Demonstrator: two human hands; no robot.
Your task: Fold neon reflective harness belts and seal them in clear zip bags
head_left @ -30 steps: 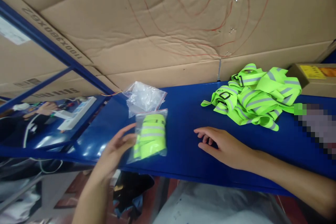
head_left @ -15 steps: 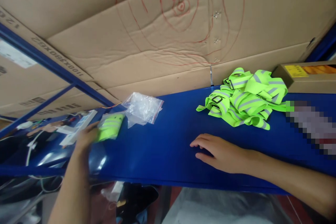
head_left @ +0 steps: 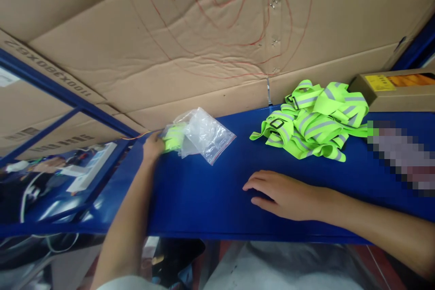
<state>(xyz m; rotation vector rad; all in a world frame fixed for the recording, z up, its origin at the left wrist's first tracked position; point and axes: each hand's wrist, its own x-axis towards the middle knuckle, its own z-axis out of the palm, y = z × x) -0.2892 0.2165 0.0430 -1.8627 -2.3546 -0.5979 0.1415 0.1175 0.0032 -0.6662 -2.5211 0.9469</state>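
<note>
My left hand (head_left: 153, 146) grips the left end of a clear plastic bag with a folded neon-yellow reflective strap (head_left: 174, 137) inside; its fingers are partly hidden and blurred. That packet presses against several clear zip bags (head_left: 208, 136), overlapping them from the left. My right hand (head_left: 277, 195) rests low over the blue tabletop (head_left: 204, 199), fingers and thumb apart, holding nothing. Beyond it lies a tangled heap of neon-yellow reflective straps (head_left: 312, 122) with grey stripes and black buckles.
A cardboard sheet (head_left: 163, 54) with red drawn rings stands behind the table. An open cardboard box (head_left: 404, 95) sits at the back right, near a pixelated patch. Blue frame bars (head_left: 64, 88) cross the left side. Another person's hand (head_left: 50, 163) shows beyond them.
My left hand has moved to the right and away from me with the bagged strap, up against the clear bags, which have shifted right. My right hand has stayed in place.
</note>
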